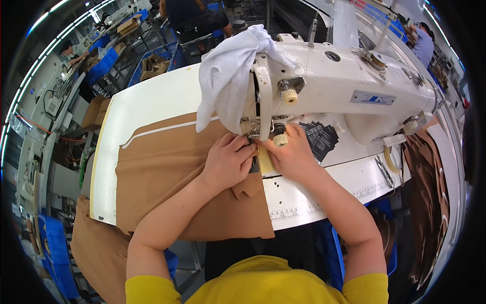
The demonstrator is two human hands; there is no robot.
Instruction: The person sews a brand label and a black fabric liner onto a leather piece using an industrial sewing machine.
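A brown fabric panel (167, 187) with a white strip along its far edge lies on the sewing machine's white table. My left hand (229, 161) rests on it, fingers curled and pressed together at its right edge beside the needle. My right hand (291, 154) is closed on the other side of the needle, partly behind a cream knob (280, 141); what its fingertips hold is hidden. A small dark piece (254, 165) shows beside my left fingers. The white sewing machine (324, 76) stands over both hands. Behind my right hand, dark printed labels (320, 141) are fanned out.
A white cloth (228, 68) drapes over the machine head. Thread snips (385, 172) and a tape roll (392, 159) lie at the table's right. Brown pieces (422, 202) hang farther right. More brown fabric (98, 253) hangs at the lower left. People sit at stations beyond.
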